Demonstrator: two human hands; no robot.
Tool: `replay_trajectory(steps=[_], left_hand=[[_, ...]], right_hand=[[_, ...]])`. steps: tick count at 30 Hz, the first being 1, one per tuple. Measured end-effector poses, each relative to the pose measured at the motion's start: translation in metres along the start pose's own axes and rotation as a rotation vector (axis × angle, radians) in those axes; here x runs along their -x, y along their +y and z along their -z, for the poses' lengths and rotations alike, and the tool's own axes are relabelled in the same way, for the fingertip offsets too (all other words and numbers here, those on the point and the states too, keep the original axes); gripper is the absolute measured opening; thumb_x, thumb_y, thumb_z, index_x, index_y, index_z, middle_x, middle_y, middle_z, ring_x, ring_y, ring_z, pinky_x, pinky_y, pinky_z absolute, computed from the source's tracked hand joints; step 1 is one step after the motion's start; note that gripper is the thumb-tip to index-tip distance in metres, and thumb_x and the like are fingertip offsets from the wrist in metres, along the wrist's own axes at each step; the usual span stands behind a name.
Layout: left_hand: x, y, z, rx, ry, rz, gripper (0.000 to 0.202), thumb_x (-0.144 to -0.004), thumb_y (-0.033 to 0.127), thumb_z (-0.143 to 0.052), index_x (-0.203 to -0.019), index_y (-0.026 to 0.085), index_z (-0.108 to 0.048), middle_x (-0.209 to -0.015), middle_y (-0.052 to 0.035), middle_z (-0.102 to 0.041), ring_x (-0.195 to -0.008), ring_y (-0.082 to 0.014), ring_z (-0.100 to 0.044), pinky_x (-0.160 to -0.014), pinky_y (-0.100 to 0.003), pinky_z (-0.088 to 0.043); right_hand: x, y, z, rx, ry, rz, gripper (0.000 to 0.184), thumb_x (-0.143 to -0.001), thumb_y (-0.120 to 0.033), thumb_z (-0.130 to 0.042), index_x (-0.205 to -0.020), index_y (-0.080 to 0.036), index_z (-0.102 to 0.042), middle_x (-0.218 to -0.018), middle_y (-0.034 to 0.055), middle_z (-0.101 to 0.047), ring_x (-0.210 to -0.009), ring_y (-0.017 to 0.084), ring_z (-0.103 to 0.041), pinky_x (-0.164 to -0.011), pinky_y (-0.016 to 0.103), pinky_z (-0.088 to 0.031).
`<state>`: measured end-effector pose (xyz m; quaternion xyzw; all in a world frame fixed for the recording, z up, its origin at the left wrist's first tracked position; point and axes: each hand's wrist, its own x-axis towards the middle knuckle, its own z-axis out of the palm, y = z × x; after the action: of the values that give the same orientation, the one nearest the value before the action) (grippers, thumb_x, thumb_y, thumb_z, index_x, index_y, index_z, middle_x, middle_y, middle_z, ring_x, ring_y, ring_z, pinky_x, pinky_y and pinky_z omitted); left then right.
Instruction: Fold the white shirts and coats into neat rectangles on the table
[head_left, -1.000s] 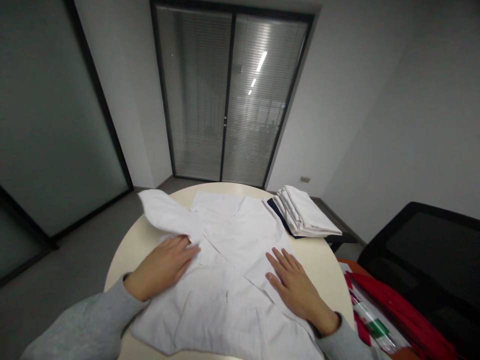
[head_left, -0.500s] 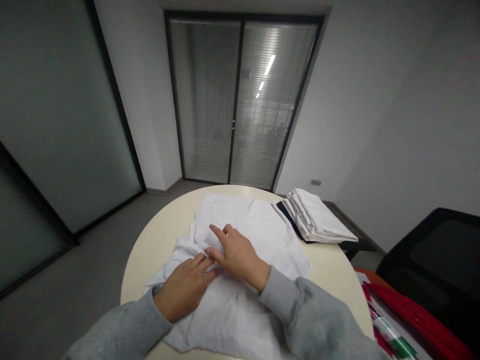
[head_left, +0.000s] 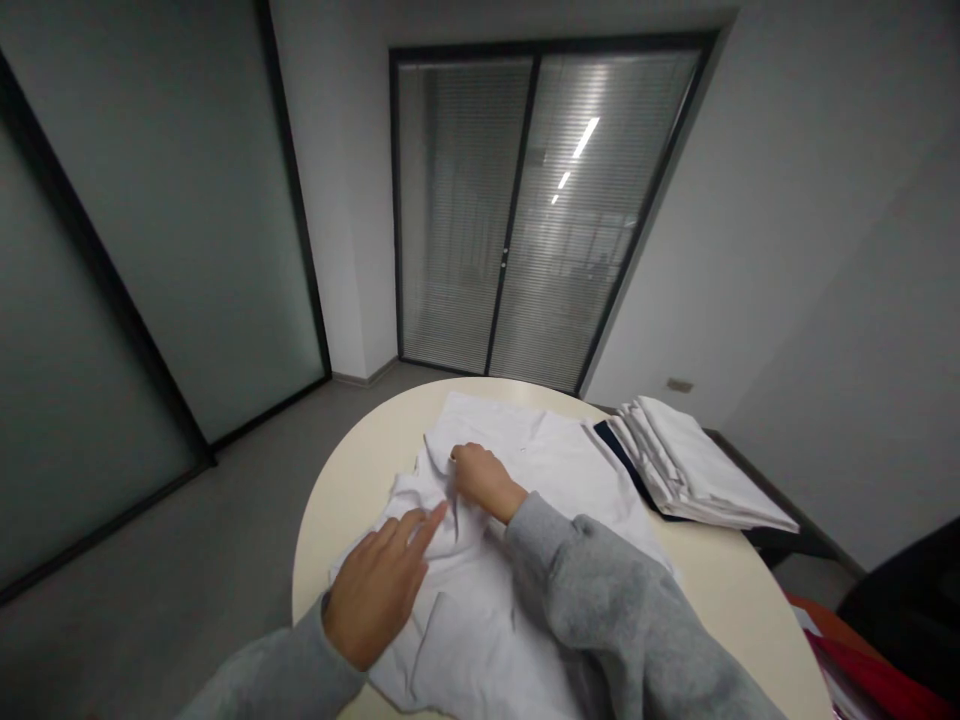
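While the fingers of your right hand [head_left: 484,480] curl inward over the white garment [head_left: 465,650], their tips are hidden, so I cannot tell whether they pinch cloth; those of your left hand [head_left: 379,590] lie slightly apart, over its bunched left edge. Your right hand is nearer the garment's far end. Most of the cloth spreads to the right of both hands, its long axis running from the far side of the round tabletop [head_left: 345,490] toward you. Farther right, a folded white stack [head_left: 697,470] rests on dark cloth [head_left: 630,460].
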<state>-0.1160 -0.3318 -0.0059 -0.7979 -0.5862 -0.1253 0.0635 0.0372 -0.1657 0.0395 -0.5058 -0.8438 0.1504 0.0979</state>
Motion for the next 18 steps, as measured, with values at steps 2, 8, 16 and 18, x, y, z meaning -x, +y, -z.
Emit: replay_trajectory(steps=[2, 8, 16, 18], left_hand=[[0.011, -0.011, 0.001, -0.032, 0.048, 0.127, 0.061, -0.098, 0.019, -0.055, -0.157, 0.022, -0.042, -0.129, -0.0121, -0.066, -0.109, -0.0297, -0.060, -0.090, -0.044, -0.047], [0.029, -0.048, 0.005, 0.016, 0.080, 0.304, 0.024, -0.095, 0.019, -0.052, -0.108, 0.023, -0.071, -0.106, -0.0076, -0.070, -0.105, -0.0290, -0.062, -0.088, -0.043, -0.045], [0.047, -0.055, -0.011, 0.366, 0.222, 0.214, 0.030, -0.086, 0.017, -0.053, -0.110, 0.023, -0.068, -0.105, -0.0074, -0.070, -0.101, -0.0265, -0.064, -0.094, -0.040, -0.052], [0.051, -0.049, -0.009, 0.396, 0.194, 0.114, 0.034, -0.086, 0.015, -0.052, -0.113, 0.025, -0.070, -0.104, -0.0068, -0.071, -0.101, -0.0256, -0.065, -0.094, -0.038, -0.054]], right_hand=[[-0.004, 0.018, 0.008, -0.184, 0.126, -0.058, 0.024, -0.079, -0.011, -0.059, -0.099, -0.014, -0.071, -0.108, 0.0150, -0.073, -0.105, 0.026, -0.068, -0.092, 0.037, -0.051], [-0.004, 0.085, 0.035, -0.774, 0.402, -0.238, 0.007, -0.076, -0.019, -0.052, -0.083, -0.021, -0.053, -0.075, 0.0022, -0.062, -0.073, 0.019, -0.065, -0.068, 0.031, -0.057], [0.040, 0.149, 0.014, -0.961, 0.586, -0.379, 0.012, -0.074, -0.025, -0.048, -0.085, -0.025, -0.042, -0.071, 0.0005, -0.054, -0.067, 0.021, -0.065, -0.065, 0.038, -0.061], [0.044, 0.158, 0.007, -0.852, 0.635, -0.383, 0.017, -0.081, -0.031, -0.044, -0.095, -0.024, -0.047, -0.079, 0.0032, -0.057, -0.074, 0.023, -0.065, -0.069, 0.041, -0.061]])
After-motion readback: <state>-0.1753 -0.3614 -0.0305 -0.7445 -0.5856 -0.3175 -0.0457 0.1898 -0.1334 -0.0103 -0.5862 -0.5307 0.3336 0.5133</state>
